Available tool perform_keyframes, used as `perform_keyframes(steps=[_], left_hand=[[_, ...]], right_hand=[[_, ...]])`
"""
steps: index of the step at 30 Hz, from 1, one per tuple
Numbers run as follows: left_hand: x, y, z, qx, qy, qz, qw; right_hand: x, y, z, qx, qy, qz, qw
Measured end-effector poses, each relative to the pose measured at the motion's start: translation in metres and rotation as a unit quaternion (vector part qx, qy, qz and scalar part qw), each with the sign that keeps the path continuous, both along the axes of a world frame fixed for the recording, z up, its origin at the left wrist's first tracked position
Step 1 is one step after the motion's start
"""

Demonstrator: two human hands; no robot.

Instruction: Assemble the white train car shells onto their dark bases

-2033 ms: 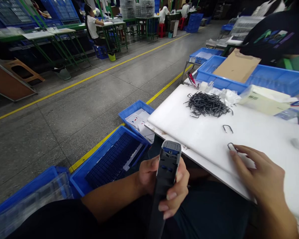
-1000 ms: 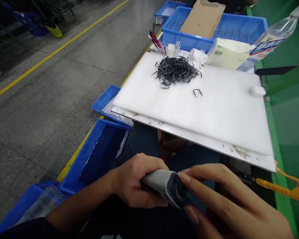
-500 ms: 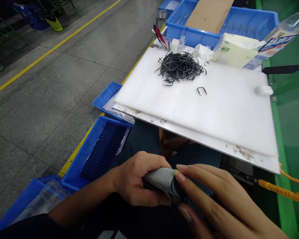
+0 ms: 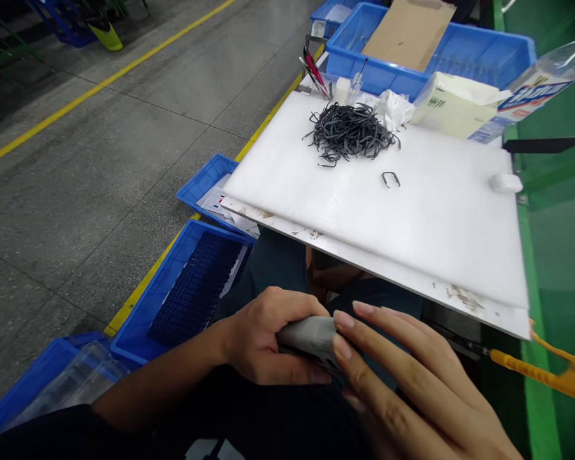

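Note:
Close to my body, a grey rounded plastic part [image 4: 309, 332] with a dark underside is held in my left hand [image 4: 273, 342], whose fingers wrap round its near end. My right hand [image 4: 412, 377] touches the other end with its fingertips, and its thumb is partly hidden below. What the part's underside looks like is mostly hidden. Beyond both hands, on a white foam pad [image 4: 436, 236], lies a heap of thin black curved strips [image 4: 352, 131]. A single U-shaped black strip [image 4: 391, 179] lies apart from the heap.
Along the table's back stand a blue bin [image 4: 383, 73] with cardboard [image 4: 409, 35], a tissue pack [image 4: 455, 105] and a plastic bottle [image 4: 536, 89]. Blue trays [image 4: 134, 326] sit on the left. An orange-handled tool [image 4: 522, 369] hangs at the right edge.
My right fingers have shifted over the end of the grey part, and the part has turned slightly. My left hand keeps its grip. The whole view has shifted a little.

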State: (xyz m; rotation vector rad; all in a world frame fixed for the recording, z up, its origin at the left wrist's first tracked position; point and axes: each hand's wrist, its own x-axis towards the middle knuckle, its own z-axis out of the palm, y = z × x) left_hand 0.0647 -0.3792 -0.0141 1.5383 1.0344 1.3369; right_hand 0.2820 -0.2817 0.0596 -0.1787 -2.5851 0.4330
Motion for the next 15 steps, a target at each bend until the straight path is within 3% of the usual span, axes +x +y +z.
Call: perform_keyframes(steps=[5, 12, 15], left_hand=[[-0.001, 0.001, -0.003, -0.004, -0.007, 0.007, 1.000], [0.003, 0.004, -0.002, -0.020, 0.025, 0.023, 0.999], [0.010, 0.005, 0.000, -0.025, 0.025, 0.003, 0.999]], right_hand=[[-0.004, -0.013, -0.012, -0.008, -0.006, -0.038, 0.999], [0.009, -0.012, -0.061, -0.048, 0.054, -0.020, 0.997], [0.024, -0.013, -0.068, -0.051, 0.115, -0.081, 0.989]])
